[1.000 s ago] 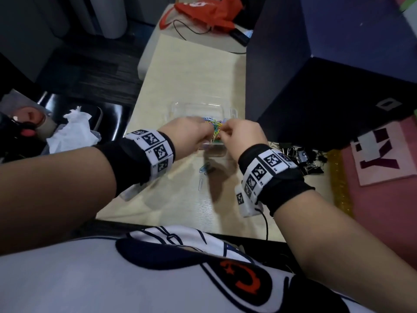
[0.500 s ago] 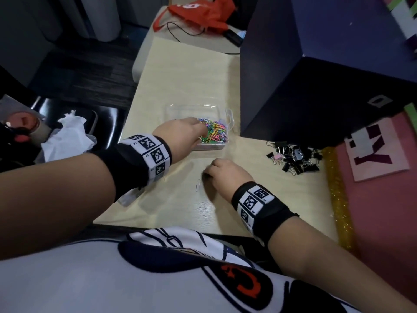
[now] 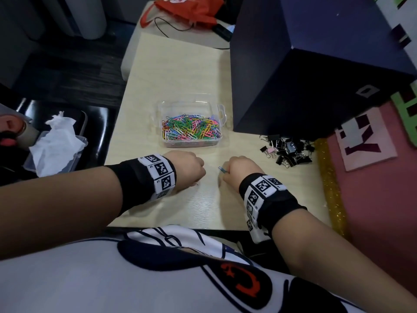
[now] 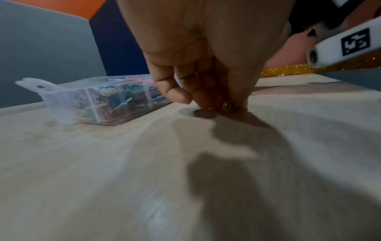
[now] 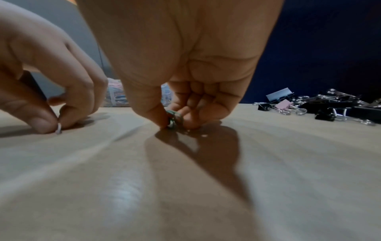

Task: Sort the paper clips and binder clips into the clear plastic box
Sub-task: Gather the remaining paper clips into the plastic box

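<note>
The clear plastic box [image 3: 220,110] stands mid-table, its near half heaped with coloured paper clips [image 3: 190,129]; it also shows as the box [image 4: 68,104] in the left wrist view. A pile of black binder clips [image 3: 286,150], one pink among them, lies to its right by the dark cube, seen again as the binder clips [image 5: 321,106]. My right hand [image 3: 225,171] is down on the table pinching a blue-green paper clip [image 5: 173,119] between thumb and fingers. My left hand [image 3: 198,177] is beside it, fingertips on the table pinching a pale paper clip [image 5: 58,128].
A large dark blue cube [image 3: 316,75] fills the right rear of the table [image 3: 176,71]. A gold glitter strip [image 3: 329,184] and pink board [image 3: 372,199] border the right edge. A tub with tissue [image 3: 56,143] sits off the left side. A red bag [image 3: 187,7] lies beyond.
My left hand has drawn back from the box to the table near me. My right hand stayed low on the table and now pinches a clip. The box is uncovered.
</note>
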{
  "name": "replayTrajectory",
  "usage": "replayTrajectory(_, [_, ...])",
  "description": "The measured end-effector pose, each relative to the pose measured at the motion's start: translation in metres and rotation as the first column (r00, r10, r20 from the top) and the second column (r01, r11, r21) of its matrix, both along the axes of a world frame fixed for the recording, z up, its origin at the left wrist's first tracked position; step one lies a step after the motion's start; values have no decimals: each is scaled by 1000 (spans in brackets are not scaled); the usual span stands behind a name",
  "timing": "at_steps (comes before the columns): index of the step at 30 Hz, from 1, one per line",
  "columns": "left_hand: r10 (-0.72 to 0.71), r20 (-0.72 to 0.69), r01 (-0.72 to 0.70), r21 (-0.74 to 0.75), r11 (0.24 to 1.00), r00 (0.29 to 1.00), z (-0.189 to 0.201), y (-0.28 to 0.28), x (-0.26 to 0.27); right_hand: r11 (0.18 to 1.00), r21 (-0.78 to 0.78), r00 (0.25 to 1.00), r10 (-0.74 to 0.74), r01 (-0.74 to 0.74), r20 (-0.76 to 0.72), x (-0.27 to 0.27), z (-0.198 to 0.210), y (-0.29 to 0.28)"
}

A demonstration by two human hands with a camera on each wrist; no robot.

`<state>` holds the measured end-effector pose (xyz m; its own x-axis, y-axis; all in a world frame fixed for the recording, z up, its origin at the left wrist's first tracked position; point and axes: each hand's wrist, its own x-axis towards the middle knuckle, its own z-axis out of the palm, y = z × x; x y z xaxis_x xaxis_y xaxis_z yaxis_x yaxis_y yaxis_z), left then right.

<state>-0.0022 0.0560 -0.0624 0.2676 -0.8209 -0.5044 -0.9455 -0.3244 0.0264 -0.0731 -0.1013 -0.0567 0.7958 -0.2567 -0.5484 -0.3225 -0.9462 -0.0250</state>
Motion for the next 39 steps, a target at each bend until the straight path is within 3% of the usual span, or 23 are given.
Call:
replayTrajectory(4, [79, -29, -81, -55, 995, 996, 3, 6, 1, 999, -10, 998, -37, 37, 43, 4, 5, 3])
replayTrajectory(7, [201, -39, -205, -227, 952, 979, 17, 11, 10, 998, 20, 994, -63, 61, 94, 18, 17, 6])
replayTrajectory(9, [279, -41, -276, -334, 901, 959, 27, 12, 25, 990, 102, 969, -118, 98, 215, 30, 30, 10])
replayTrajectory(12, [375, -46, -354, -452, 819, 926, 38, 17, 51, 964, 232, 875, -219, 127, 432, 48, 45, 18])
replayTrajectory(14, [406, -13, -366, -463, 807, 914, 40, 24, 64, 966, 240, 864, -200, 96, 462, 57, 50, 21])
replayTrajectory(19, [386, 158, -281, -453, 846, 909, 38, 47, 68, 986, 158, 886, -123, 57, 448, 56, 49, 19])
replayTrajectory(22, [270, 272, -194, -273, 942, 924, 37, 53, 59, 982, 150, 889, -172, 119, 425, 45, 40, 13])
replayTrajectory(25, [183, 342, -136, -157, 978, 922, 40, 45, 48, 988, 92, 947, -148, 126, 285, 39, 30, 14])
replayTrajectory(28, [84, 216, -26, -262, 965, 973, 37, 37, 35, 986, 90, 962, -158, 142, 221, 38, 25, 19])
replayTrajectory(31, [-53, 103, 95, -456, 885, 993, 34, 36, 31, 986, 70, 972, -162, 152, 171, 38, 22, 19])
replayTrajectory(33, [50, 82, -3, -494, 870, 995, 38, 33, 45, 988, 55, 984, -150, 146, 97, 34, 17, 20])
replayTrajectory(36, [258, 153, -202, -308, 930, 954, 49, 34, 73, 983, 95, 986, -160, 155, 47, 31, 9, 23])
replayTrajectory(39, [192, 226, -169, -115, 979, 955, 46, 47, 91, 990, 57, 991, -130, 129, 22, 34, 8, 25])
